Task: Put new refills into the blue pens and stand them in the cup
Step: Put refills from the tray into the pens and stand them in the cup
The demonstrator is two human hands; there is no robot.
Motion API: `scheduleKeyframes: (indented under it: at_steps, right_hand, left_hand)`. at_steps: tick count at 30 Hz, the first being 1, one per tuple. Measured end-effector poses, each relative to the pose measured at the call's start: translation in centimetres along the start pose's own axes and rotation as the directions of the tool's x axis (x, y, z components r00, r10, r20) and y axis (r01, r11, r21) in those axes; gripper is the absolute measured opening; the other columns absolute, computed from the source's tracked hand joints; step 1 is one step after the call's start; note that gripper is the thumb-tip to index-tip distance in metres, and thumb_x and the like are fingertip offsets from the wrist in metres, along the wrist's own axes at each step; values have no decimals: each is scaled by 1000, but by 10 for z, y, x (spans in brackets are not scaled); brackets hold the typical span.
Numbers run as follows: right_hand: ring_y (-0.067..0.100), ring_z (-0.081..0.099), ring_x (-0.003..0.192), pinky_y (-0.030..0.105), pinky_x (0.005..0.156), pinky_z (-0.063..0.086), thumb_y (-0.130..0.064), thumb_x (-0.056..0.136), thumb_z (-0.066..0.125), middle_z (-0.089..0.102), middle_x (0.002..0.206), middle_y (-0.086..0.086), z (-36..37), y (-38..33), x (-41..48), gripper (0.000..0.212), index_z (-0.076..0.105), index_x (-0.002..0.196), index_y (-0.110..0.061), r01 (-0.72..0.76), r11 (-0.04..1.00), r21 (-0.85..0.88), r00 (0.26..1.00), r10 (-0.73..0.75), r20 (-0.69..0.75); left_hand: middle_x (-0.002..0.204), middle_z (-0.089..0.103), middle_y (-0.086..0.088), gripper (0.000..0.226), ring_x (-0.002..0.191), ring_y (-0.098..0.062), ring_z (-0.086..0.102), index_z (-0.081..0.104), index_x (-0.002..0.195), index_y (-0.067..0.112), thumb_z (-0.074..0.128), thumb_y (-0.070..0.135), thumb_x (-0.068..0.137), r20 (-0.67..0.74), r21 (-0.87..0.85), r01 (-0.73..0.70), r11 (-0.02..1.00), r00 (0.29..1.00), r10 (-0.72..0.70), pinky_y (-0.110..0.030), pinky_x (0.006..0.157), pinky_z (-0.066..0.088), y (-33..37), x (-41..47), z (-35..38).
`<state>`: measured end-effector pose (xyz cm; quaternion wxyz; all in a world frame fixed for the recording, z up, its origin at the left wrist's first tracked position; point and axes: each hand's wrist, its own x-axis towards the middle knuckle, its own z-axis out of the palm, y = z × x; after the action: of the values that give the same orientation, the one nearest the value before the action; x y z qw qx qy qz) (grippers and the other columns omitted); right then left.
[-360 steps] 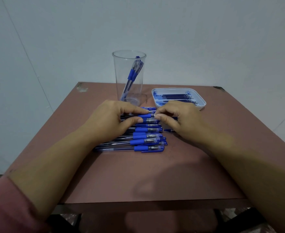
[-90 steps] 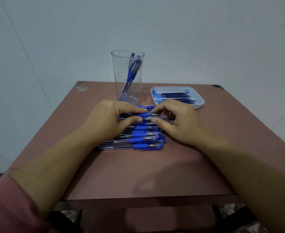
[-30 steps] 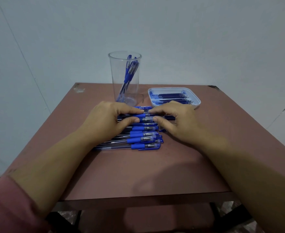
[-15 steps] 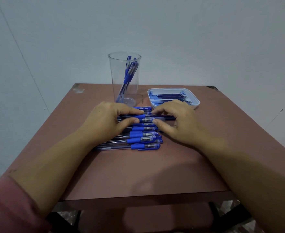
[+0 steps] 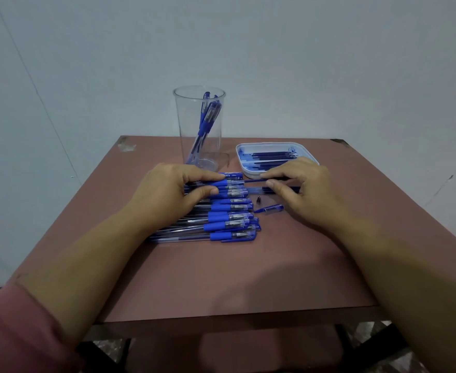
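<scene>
Plainly the work is on one pen (image 5: 228, 182), lying at the far end of the row of pens (image 5: 229, 227) near the middle of the counter (image 5: 221, 278). The left hand (image 5: 167, 195) holds it by the blue grip, its fingers (image 5: 202, 175) and thumb curled round the barrel. A thin dark refill (image 5: 253, 181) runs out of the open end toward the right hand (image 5: 302, 189), whose fingers (image 5: 274, 175) pinch it against the thumb. I cannot tell whether it is going in or coming out.

To do this well, I would keep refill and barrel in one straight line, pinch close to the opening so the thin tube does not bow, and hold the barrel firmly against the counter.

A small dark tip piece (image 5: 258, 200) and a blue cap (image 5: 270, 209) lie loose just beside the row, easy to knock away. Toward the far edge stand the clear cup (image 5: 191, 122), with a few pens in it, and the white tray (image 5: 310, 158) of spare refills at its right.
</scene>
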<state>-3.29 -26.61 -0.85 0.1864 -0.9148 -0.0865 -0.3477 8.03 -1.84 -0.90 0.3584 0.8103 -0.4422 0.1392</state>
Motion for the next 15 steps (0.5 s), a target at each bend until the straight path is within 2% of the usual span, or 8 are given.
scheduleKeyframes:
  at_steps: [4, 8, 11, 15]
  right_hand:
    - [15, 62, 81, 30, 77, 49, -20, 85, 65, 69, 88, -11, 0, 9, 1, 16, 75, 97, -16, -65, 998, 14, 998, 65, -3]
    - [13, 59, 82, 11, 77, 37, -14, 86, 69, 68, 88, -11, -1, 20, 2, 12, 75, 96, -13, -132, 991, -15, 991, 132, 28]
    - [12, 56, 86, 11, 75, 34, -12, 87, 70, 71, 91, -4, 0, 26, 2, 12, 76, 98, -15, -193, 980, -42, 976, 197, 93]
    - [5, 53, 88, 11, 76, 35, -18, 88, 70, 62, 87, -15, -1, 28, 2, 15, 75, 101, -23, -223, 972, -76, 956, 234, 179]
  left_hand:
    - [98, 74, 14, 27, 88, 0, 65, 72, 109, 37, 74, 32, 83, -14, -3, 15, 1000, 1000, -15, -24, 79, 52, -1, 0, -1]
    - [99, 74, 14, 27, 88, 0, 66, 72, 110, 37, 74, 32, 83, -17, 2, 14, 1000, 1000, -14, -24, 80, 53, -1, -1, -1]
    - [99, 74, 14, 27, 88, -2, 67, 72, 110, 37, 74, 33, 83, -17, 3, 15, 1000, 1000, -15, -27, 81, 54, -2, 0, -1]
    - [101, 73, 14, 28, 90, -4, 67, 71, 111, 37, 73, 33, 84, -9, 6, 9, 1000, 1000, -9, -32, 82, 55, -1, -1, -1]
